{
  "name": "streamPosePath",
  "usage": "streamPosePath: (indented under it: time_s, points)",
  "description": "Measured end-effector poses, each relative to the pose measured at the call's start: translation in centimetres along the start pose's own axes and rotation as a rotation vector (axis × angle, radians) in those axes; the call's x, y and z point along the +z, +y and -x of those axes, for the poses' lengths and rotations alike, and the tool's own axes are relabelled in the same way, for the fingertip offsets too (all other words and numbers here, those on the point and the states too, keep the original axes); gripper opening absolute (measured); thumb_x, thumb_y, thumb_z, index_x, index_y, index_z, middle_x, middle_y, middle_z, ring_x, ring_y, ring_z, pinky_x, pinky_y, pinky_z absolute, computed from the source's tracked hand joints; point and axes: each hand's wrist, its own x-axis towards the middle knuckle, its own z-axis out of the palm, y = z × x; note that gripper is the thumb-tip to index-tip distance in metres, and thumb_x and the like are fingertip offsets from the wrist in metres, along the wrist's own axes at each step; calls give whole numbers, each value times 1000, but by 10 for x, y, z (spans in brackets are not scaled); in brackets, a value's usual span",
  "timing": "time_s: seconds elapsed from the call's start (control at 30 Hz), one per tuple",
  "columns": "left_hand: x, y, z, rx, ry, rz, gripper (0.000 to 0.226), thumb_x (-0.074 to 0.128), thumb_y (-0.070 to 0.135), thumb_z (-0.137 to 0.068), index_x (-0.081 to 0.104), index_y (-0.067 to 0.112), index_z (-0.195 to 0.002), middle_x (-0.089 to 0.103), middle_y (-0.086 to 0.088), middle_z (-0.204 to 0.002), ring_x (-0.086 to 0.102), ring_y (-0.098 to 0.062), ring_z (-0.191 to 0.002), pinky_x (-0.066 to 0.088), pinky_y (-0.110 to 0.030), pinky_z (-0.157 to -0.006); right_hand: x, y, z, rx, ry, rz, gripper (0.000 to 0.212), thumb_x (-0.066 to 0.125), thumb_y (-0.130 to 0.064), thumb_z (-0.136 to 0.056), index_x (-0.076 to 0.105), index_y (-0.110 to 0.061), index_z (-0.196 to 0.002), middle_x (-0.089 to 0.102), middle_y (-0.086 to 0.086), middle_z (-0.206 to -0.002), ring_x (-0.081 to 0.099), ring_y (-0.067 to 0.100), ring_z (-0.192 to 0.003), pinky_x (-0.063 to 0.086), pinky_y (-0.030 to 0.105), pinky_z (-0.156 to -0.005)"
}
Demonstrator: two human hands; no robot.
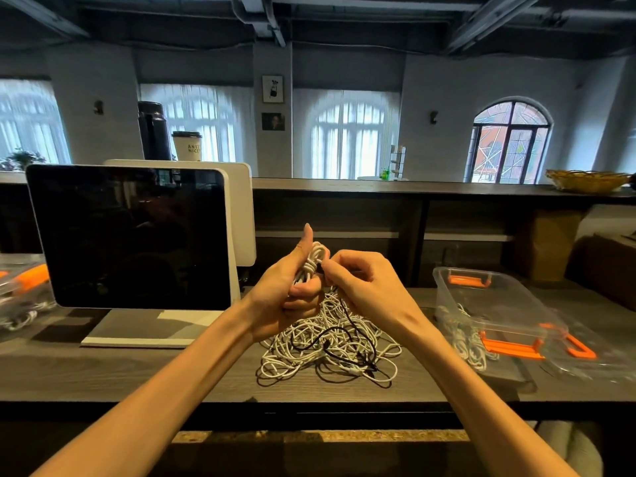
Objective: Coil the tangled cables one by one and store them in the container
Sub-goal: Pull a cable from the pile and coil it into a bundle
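A tangle of white cables (309,342) with a thin black cable (339,330) through it lies on the dark wooden counter in front of me. Above the pile my left hand (285,287) grips a white coiled bundle (315,258), thumb pointing up. My right hand (358,280) pinches the cable at the coil's right side, where a dark bit shows. A clear plastic container (488,301) with orange latches stands open to the right, with white cables lying in it.
A dark touchscreen terminal (130,235) on a white base stands at the left. The container's clear lid (585,346) with orange clips lies at the far right. Another clear box (20,290) sits at the left edge. A raised shelf runs behind the counter.
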Motion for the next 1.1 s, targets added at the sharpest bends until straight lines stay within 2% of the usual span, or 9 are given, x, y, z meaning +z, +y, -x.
streamPosePath:
  time_s: [0.2, 0.37, 0.47, 0.6, 0.7, 0.8, 0.9, 1.0, 1.1]
  points:
    - [3, -2, 0, 4, 83, -135, 60, 32, 66, -99, 56, 12, -87, 30, 2, -51, 24, -9, -42, 20, -18, -40, 4, 6, 0, -110, 211, 68, 17, 76, -37, -90, 80, -21, -84, 64, -3, -94, 67, 15, -86, 61, 34, -70]
    - [8, 0, 7, -61, 61, -177, 67, 33, 69, -96, 61, 10, -112, 28, 1, -52, 17, -10, -43, 12, -25, -46, -3, 4, 3, 4, 210, -207, 34, 88, -36, -73, 76, -10, -90, 74, 5, -73, 74, 28, -73, 61, 43, -73]
    - [13, 0, 8, -84, 51, -250, 63, 35, 67, -96, 58, 12, -115, 34, 1, -53, 16, -10, -42, 13, -23, -42, -3, 4, 5, -2, 216, -258, 45, 87, -36, -70, 65, -11, -99, 67, 2, -63, 71, 22, -62, 61, 38, -68]
    - [17, 0, 5, -31, 77, -313, 47, 32, 56, -103, 56, 15, -111, 50, 6, -54, 27, -6, -41, 18, -20, -41, -6, 2, 5, -3, 146, -168, 36, 80, -40, -79, 76, -15, -105, 73, 3, -73, 74, 17, -71, 60, 27, -65]
    - [10, -5, -2, 150, 148, -619, 40, 33, 46, -108, 65, 23, -106, 52, 4, -60, 38, -8, -45, 29, -22, -43, -13, -1, 2, 148, 25, -315, 31, 67, -39, -94, 78, -11, -104, 75, 9, -81, 74, 19, -75, 58, 24, -70]
    - [0, -11, -7, 395, 239, -1141, 31, 43, 36, -106, 65, 20, -91, 60, 7, -65, 53, -6, -53, 40, -28, -54, -18, -1, 1, 219, -2, -323, 25, 66, -32, -97, 77, -11, -104, 74, 9, -79, 74, 19, -72, 59, 22, -66]
    - [-2, -11, -6, 417, 252, -1504, 26, 49, 42, -102, 63, 22, -109, 53, 11, -63, 53, -5, -53, 39, -20, -55, -19, 1, 1, 257, 1, -294, 18, 70, -26, -96, 77, -12, -104, 77, 9, -84, 75, 20, -75, 59, 22, -64]
    - [-4, -13, -7, 389, 218, -1605, 31, 51, 46, -100, 60, 22, -116, 54, 12, -66, 54, -5, -57, 44, -21, -56, -21, 4, 1, 257, 33, -201, 13, 76, -24, -92, 79, -13, -97, 78, 4, -86, 77, 17, -81, 60, 24, -66]
    - [-4, -11, -8, 335, 152, -1487, 34, 52, 52, -97, 62, 25, -115, 63, 5, -72, 58, -8, -60, 50, -28, -59, -21, 8, -1, 169, 136, 16, 11, 78, -29, -90, 81, -18, -89, 76, -9, -97, 73, 5, -88, 60, 23, -72]
